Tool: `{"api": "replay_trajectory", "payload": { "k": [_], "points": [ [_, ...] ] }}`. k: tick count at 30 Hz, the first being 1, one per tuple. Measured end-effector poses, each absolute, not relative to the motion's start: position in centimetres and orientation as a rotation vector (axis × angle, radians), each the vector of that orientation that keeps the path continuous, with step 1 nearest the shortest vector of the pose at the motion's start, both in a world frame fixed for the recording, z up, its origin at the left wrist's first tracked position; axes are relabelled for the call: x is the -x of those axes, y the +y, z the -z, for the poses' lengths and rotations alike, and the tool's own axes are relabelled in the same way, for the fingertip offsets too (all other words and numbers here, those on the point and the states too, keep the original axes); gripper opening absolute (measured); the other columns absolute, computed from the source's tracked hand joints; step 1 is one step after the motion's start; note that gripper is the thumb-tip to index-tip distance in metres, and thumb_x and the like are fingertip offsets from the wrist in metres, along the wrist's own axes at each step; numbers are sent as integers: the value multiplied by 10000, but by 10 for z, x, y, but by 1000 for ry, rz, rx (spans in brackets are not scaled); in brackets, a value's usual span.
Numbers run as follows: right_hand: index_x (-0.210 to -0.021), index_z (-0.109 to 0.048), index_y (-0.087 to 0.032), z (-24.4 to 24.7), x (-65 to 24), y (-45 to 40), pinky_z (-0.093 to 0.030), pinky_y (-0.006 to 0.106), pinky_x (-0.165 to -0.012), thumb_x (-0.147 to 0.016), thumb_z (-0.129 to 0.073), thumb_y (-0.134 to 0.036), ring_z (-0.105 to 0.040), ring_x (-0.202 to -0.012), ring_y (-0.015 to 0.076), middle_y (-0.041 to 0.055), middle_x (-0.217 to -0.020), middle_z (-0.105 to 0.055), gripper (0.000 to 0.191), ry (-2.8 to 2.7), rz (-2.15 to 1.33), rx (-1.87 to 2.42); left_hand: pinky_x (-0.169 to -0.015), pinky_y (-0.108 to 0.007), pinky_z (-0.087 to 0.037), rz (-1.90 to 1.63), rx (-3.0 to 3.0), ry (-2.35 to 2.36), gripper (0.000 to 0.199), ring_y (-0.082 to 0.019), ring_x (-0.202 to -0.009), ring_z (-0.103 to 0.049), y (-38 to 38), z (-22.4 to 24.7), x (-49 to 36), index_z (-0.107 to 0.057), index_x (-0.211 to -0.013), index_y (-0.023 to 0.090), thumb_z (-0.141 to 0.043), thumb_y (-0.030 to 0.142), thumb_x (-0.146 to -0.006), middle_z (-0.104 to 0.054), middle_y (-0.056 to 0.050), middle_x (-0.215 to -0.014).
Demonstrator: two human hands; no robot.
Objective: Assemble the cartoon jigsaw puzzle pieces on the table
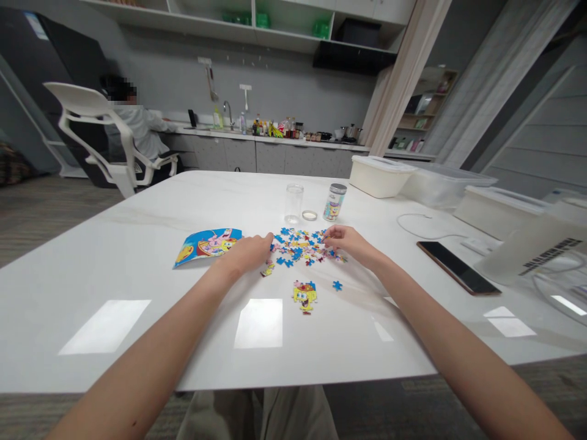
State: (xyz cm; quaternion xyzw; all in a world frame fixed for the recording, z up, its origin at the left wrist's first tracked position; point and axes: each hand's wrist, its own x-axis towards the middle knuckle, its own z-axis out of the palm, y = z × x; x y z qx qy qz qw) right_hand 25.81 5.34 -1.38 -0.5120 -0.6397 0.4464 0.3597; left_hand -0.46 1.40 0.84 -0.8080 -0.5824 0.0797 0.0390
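A loose pile of jigsaw puzzle pieces [300, 247], blue, yellow and pink, lies between my hands on the white table. My left hand [252, 252] is at the pile's left edge, its fingers together and curled down; whatever is under the fingertips is hidden. At the right edge, my right hand [345, 239] has its thumb and fingertips pinched on what looks like a small puzzle piece. Closer to me lies a joined yellow cartoon section [305, 296], with a single blue piece [337, 285] to its right. A small yellow section [267, 269] rests just below my left hand.
Left of the pile lies a curled picture sheet [208, 244]. Behind the pile stand a clear jar [293, 205], a round lid [309, 216] and a printed canister [334, 203]. A phone [457, 267], cable and storage boxes [380, 177] are to the right. A person sits at back left.
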Motion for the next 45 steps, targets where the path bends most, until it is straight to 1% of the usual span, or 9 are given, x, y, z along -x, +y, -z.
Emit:
{"api": "replay_trajectory", "payload": {
  "k": [4, 8, 10, 14, 18, 27, 33, 41, 45],
  "points": [
    [-890, -707, -160, 6, -257, 45, -438, 202, -515, -708, -674, -179, -517, -581, 88, 19, -716, -637, 186, -1528, -1417, 1251, -759, -370, -484, -242, 2481, -1761, 324, -275, -919, -660, 13, -8, 5, -441, -1224, 141, -322, 201, -928, -673, -178, -985],
    [-899, -728, -150, 3, -257, 42, -514, 225, -623, -742, -643, -110, -572, -655, 104, 68, -858, -687, 183, -1403, -1584, 1186, -770, -376, -484, -227, 2485, -1742, 328, -284, -922, -663, 14, -5, 5, -445, -1231, 137, -326, 194, -931, -673, -182, -975],
    [-901, -721, -150, 5, -257, 43, -533, 229, -655, -729, -661, -87, -601, -694, 114, 71, -874, -695, 192, -1378, -1621, 1153, -772, -387, -487, -216, 2490, -1734, 331, -293, -924, -664, 14, -4, 5, -445, -1233, 131, -323, 192, -932, -673, -186, -970],
    [-848, -708, -152, 8, -259, 46, -539, 222, -682, -711, -702, -79, -631, -726, 117, 55, -826, -700, 155, -1345, -1609, 1139, -771, -389, -489, -205, 2499, -1728, 330, -294, -927, -663, 15, -4, 5, -442, -1236, 130, -328, 192, -932, -672, -187, -968],
    [-781, -714, -134, 9, -258, 47, -533, 195, -713, -746, -681, -84, -647, -799, 123, 81, -882, -709, 69, -1309, -1603, 1143, -762, -378, -491, -224, 2495, -1727, 332, -290, -923, -665, 15, -5, 5, -447, -1234, 126, -322, 183, -931, -673, -186, -960],
    [-799, -662, -132, 3, -257, 42, -534, 182, -611, -700, -687, -31, -620, -625, 85, 22, -721, -645, 144, -1237, -1640, 1153, -735, -382, -495, -232, 2487, -1694, 327, -300, -901, -672, 15, -4, 5, -453, -1220, 113, -319, 164, -926, -676, -190, -938],
    [-865, -629, -156, 1, -255, 39, -540, 208, -597, -656, -711, -53, -615, -617, 94, 5, -742, -641, 247, -1257, -1670, 1075, -734, -379, -495, -220, 2494, -1695, 315, -296, -901, -673, 17, -2, 6, -462, -1204, 115, -319, 179, -931, -683, -181, -924],
    [-787, -694, -141, 8, -258, 45, -523, 208, -640, -627, -720, -45, -599, -638, 85, 15, -767, -657, 188, -1295, -1639, 1106, -752, -365, -494, -249, 2532, -1697, 338, -284, -920, -670, 12, -11, 4, -459, -1244, 157, -327, 160, -933, -681, -178, -978],
    [-763, -718, -141, 9, -258, 46, -521, 218, -714, -648, -734, -71, -621, -708, 99, 33, -791, -689, 136, -1346, -1647, 1071, -754, -378, -492, -245, 2538, -1730, 323, -290, -912, -669, 11, -12, 4, -469, -1226, 159, -303, 209, -953, -679, -186, -999]
  ]
}}
